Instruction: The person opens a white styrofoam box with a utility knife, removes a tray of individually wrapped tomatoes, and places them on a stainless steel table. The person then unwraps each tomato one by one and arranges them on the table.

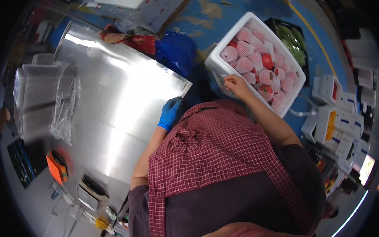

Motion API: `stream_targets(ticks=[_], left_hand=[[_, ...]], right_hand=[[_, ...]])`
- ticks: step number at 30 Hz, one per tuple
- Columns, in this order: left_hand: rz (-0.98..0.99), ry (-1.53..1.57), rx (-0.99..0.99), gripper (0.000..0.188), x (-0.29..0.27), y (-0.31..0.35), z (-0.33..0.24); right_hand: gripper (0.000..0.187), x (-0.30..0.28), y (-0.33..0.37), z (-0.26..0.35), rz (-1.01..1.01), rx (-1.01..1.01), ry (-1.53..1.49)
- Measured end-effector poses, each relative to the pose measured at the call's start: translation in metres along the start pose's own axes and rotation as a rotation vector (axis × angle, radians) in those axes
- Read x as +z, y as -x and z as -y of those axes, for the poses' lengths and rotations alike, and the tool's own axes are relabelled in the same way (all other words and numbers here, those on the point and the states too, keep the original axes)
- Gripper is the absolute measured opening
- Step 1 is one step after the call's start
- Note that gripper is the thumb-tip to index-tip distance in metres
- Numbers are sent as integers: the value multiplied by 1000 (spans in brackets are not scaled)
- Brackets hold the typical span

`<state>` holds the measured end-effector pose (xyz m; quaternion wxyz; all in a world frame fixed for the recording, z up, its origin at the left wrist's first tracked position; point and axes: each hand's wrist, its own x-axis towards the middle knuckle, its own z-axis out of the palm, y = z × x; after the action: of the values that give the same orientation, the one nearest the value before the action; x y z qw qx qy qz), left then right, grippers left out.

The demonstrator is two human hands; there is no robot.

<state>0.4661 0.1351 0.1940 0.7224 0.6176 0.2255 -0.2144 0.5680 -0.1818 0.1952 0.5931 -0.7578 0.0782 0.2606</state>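
My left hand (169,112), in a blue glove, lies at the near corner of a shiny steel table (98,102). Its fingers stretch along the edge, their tips dark and hard to make out. My bare right hand (237,85) is at the near side of a white foam box (228,34), fingers curled together. Whatever may be between them is too small to name. Inside the box lie many round red fruits, like tomatoes, most of them in pink foam nets (244,65). One bare red fruit (267,60) shows among them.
Clear plastic trays (35,100) and a crumpled clear bag (65,110) sit on the table's left. A blue plastic bag (177,53) is beyond its edge. A black crate of green vegetables (290,40) stands behind the foam box. More white boxes (325,123) are at right.
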Motion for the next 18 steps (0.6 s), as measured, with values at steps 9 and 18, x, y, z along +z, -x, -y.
stream_targets(ticks=[9,18], left_hand=[[114,-414,315,34,74,-88,-46],[-9,-1103,649,55,181,-225,-126]], right_hand=[[27,-163,79,-83,-989,-124,488],[62,-281,99,-169,-1071,409,460]])
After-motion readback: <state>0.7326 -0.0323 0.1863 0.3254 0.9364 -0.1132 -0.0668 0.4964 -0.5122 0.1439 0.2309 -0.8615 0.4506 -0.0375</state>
